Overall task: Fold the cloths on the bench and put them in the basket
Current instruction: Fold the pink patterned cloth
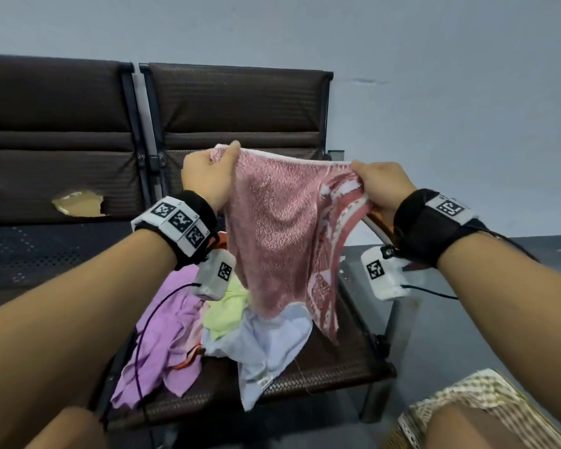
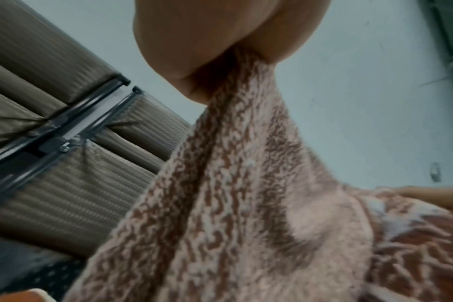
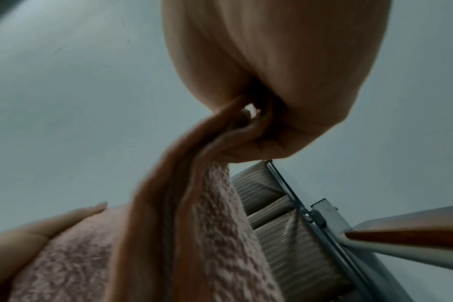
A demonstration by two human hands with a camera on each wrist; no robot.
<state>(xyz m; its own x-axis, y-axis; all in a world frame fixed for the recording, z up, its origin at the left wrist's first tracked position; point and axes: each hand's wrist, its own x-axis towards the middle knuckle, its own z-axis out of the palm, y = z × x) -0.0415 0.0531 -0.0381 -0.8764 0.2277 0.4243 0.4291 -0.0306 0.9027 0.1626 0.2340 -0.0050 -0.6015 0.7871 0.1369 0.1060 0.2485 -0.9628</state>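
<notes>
The pink towel (image 1: 274, 228) hangs in the air between your two grips: your left hand (image 1: 206, 179) pinches its top left corner and your right hand (image 1: 381, 186) bunches its top right corner, so the cloth drapes down below both. Under the hanging towel, the purple cloth (image 1: 162, 332), green cloth (image 1: 225, 312) and pale blue cloth (image 1: 266, 348) lie heaped on the desk (image 1: 337, 367). The basket (image 1: 460, 400) sits low to the right of your right grip.

It looks like a waiting room: a row of joined brown seats (image 1: 234, 105) stands against a plain grey wall (image 1: 434, 92).
</notes>
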